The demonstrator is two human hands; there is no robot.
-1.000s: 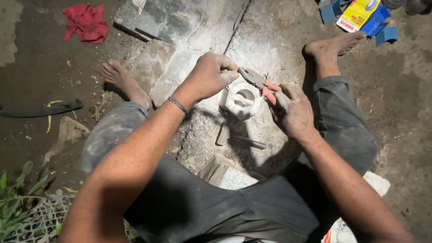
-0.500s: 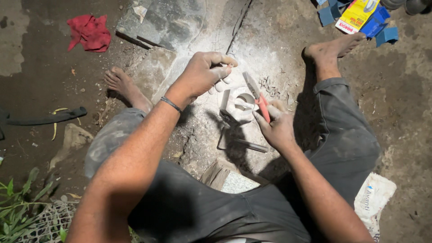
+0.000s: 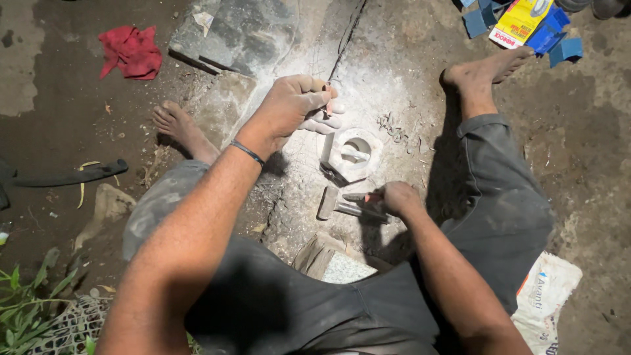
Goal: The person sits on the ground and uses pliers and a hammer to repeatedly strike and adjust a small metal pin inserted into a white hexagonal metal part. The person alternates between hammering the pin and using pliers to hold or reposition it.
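- The left hand (image 3: 289,105) hovered over the dusty ground (image 3: 394,85), fingers (image 3: 325,121) clenched around a small reddish piece (image 3: 325,89) that barely showed between them.
- Just beside those fingers, toward the person, sat the white carved stone block (image 3: 353,154), many-sided with a round hollow in its middle, resting on the ground.
- The right hand (image 3: 399,199) was down low on the near side of the block, fingers grasping a tool with a red handle (image 3: 369,197).
- Under that hand lay a metal chisel (image 3: 358,210), touching the ground; whether the fingers touched it too, I couldn't tell.
- A short pale stone offcut (image 3: 327,202) lay just left of the chisel.
- Well away from the left fingers, a red rag (image 3: 131,51) lay crumpled on the dark floor.
- Far beyond the right fingers, past the bare foot (image 3: 486,69), sat blue and yellow packages (image 3: 526,26).
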